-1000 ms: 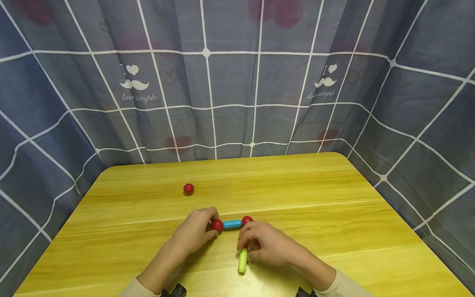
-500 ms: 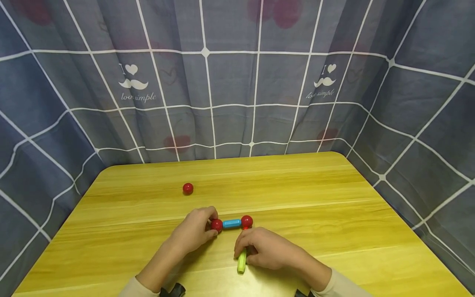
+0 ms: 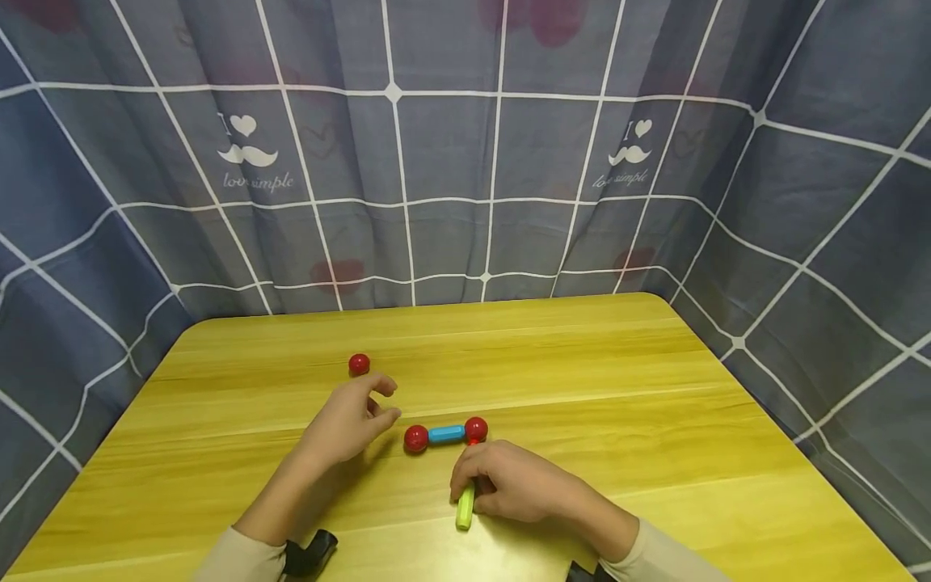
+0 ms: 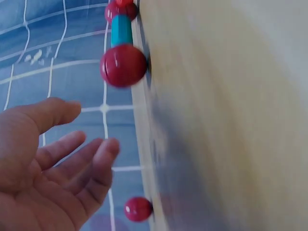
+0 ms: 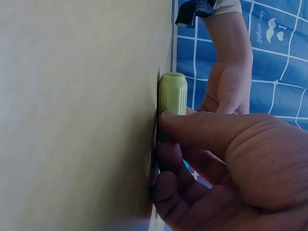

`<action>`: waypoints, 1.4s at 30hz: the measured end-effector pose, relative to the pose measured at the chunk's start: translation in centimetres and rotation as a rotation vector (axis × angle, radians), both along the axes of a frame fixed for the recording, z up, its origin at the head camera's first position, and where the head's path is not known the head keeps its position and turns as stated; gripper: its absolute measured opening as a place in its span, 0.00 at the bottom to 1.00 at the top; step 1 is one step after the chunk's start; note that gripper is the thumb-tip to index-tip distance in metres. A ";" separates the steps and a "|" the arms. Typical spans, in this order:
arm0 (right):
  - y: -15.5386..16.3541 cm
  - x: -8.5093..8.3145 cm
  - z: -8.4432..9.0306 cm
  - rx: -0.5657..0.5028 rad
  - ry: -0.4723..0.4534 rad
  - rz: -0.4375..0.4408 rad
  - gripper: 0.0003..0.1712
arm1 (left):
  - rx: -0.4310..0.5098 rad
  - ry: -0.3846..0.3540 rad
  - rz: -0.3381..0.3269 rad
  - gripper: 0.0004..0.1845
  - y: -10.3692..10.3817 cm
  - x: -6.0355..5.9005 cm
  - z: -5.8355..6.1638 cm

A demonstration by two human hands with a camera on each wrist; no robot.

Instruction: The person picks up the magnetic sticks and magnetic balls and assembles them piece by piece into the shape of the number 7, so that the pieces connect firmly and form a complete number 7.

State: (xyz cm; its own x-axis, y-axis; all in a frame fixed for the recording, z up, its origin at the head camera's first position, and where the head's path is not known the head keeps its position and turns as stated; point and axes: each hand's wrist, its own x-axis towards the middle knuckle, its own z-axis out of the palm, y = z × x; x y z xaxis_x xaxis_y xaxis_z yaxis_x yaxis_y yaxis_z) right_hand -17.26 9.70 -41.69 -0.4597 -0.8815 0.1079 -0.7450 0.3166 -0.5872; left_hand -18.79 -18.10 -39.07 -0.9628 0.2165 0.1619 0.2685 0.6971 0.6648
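Note:
My right hand (image 3: 512, 482) pinches a yellow-green ribbed rod (image 3: 465, 509) between thumb and fingers, low over the table. Just beyond those fingers, a blue rod (image 3: 446, 434) joins two red balls, one at its left end (image 3: 416, 439) and one at its right end (image 3: 476, 429). A bit of bright red shows under the right ball; the hand hides what links it to the yellow-green rod. My left hand (image 3: 345, 420) holds nothing, its fingers loosely bent and apart from the toy. Near its fingertips lies a loose red ball (image 3: 359, 364), also visible in the left wrist view.
The yellow wood-grain table (image 3: 655, 436) has rounded far corners. A blue-grey curtain (image 3: 451, 162) with white grid lines surrounds its back and sides. Black wrist straps (image 3: 311, 554) show near the sleeves.
My left hand has let go of the left red ball and moved up and left towards the loose ball. The right hand keeps its grip on the yellow-green rod, after sliding slightly nearer.

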 end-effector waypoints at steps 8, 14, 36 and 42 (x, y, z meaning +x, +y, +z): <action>0.0 -0.1 0.1 0.015 0.013 0.010 0.15 | 0.045 0.032 0.121 0.19 -2.9 -2.3 0.1; -0.2 -0.2 0.3 0.016 0.016 0.024 0.16 | 0.029 0.052 0.167 0.25 -4.7 -3.9 0.0; -0.3 -0.2 0.4 0.038 0.066 0.041 0.17 | -0.064 0.001 0.057 0.19 -6.1 -7.2 -1.5; -0.3 -0.2 0.2 0.046 0.070 0.045 0.17 | -0.092 -0.027 0.053 0.15 -5.9 -7.0 -1.5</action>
State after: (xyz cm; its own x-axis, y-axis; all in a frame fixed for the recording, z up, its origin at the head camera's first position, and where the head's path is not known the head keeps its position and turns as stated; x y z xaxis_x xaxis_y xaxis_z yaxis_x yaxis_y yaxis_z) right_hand -17.48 9.37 -41.45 -0.4125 -0.9057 0.0976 -0.7976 0.3074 -0.5190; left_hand -25.82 -23.99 -40.59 -0.9771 0.1775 0.1174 0.2121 0.7684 0.6038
